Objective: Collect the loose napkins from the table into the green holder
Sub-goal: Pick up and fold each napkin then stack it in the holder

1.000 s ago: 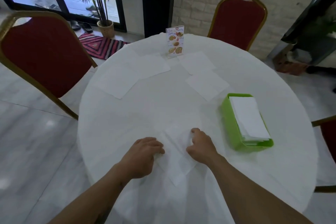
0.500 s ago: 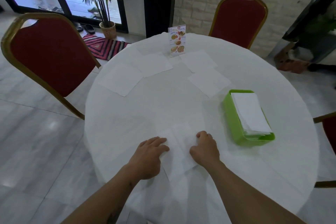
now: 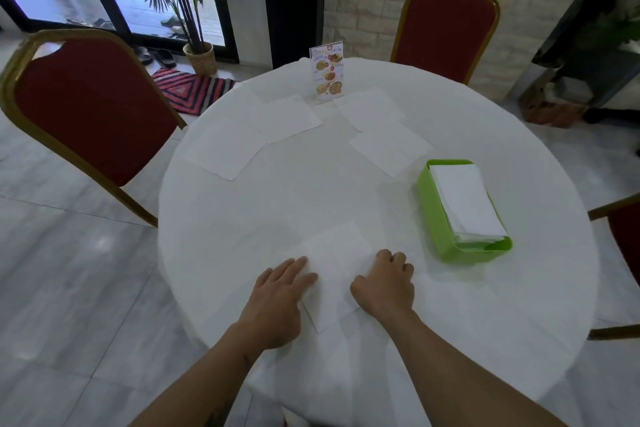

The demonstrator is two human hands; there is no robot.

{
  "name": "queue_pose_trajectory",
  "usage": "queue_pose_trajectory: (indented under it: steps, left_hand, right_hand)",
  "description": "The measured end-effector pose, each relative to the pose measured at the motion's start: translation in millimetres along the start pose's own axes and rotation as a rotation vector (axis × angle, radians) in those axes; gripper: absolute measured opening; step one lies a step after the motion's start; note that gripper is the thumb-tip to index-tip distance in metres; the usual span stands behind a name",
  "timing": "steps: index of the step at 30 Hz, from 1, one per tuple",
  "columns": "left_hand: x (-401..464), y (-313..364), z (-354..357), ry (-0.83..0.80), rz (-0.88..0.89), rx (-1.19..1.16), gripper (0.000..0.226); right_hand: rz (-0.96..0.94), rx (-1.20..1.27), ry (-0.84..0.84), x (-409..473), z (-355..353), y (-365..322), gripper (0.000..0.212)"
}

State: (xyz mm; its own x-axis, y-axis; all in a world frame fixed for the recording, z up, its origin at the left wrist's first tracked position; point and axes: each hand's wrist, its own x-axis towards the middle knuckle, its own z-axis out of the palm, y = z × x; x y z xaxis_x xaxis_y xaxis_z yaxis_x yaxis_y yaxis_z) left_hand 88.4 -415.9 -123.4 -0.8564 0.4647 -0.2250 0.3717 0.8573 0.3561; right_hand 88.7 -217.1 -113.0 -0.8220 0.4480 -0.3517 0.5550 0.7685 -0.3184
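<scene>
**Both hands on a napkin at the table's near edge; green holder already partly filled**

The green holder [image 3: 437, 218] sits toward the right edge of the round white table [image 3: 263, 218], its long side running away from the person. Inside it lies a stack of folded white napkins [image 3: 465, 201] that fills most of the tray and leaves a bare strip of green floor at the near end.

A loose napkin [image 3: 337, 267] lies flat near the near edge of the table, left of the holder and apart from it. The left hand [image 3: 277, 302] rests palm down on the napkin's left edge, fingers stretched out and close together, gripping nothing. The right hand [image 3: 386, 288] presses on the napkin's right side with its fingers curled under, knuckles up; whether the paper is pinched in that curl cannot be told. Both forearms reach in from the near edge.

Four more loose napkins lie flat across the far half: one toward the left edge [image 3: 221, 149], one beyond it [image 3: 287, 116], and two overlapping toward the far right [image 3: 372, 107] [image 3: 391, 149]. A menu stand [image 3: 327, 71] stands upright by the far edge between them. Red chairs [image 3: 90, 114] ring the table.
</scene>
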Motion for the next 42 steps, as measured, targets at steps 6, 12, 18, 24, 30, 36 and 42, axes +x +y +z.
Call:
queue_pose_trajectory:
  steps: [6, 12, 18, 24, 30, 36, 42]
  left_hand:
    - [-0.6, 3.8, 0.3, -0.017, -0.020, -0.005, 0.067]
    - [-3.6, -4.4, -1.3, 0.079, -0.053, -0.184, 0.054]
    - [-5.3, -18.0, -5.9, 0.308, -0.248, -0.431, 0.038]
    - [-13.4, -27.0, -7.3, 0.414, -0.416, -0.512, 0.029]
    - [-18.7, -30.9, -3.6, 0.319, -0.328, -0.349, 0.047]
    - [-25.6, -18.4, 7.8, 0.068, -0.164, -0.082, 0.060]
    - [-24.7, -17.5, 6.4, 0.030, -0.121, -0.037, 0.061]
  right_hand:
    - [0.015, 0.198, -0.083, 1.4, 2.2, 4.2, 0.056]
    - [-0.105, 0.450, 0.008, -11.1, -6.8, -6.5, 0.041]
    - [-0.487, 0.211, -0.041, -31.2, -5.6, -23.3, 0.035]
    - [-0.519, 0.054, -0.395, -47.4, 4.2, -22.4, 0.057]
    - [-0.388, 0.030, -0.285, -38.9, 6.3, -24.6, 0.058]
    - [-0.159, 0.302, -0.327, -25.4, 7.0, -36.0, 0.062]
    - [-0.027, 0.394, -0.375, -20.3, 7.0, -41.3, 0.042]
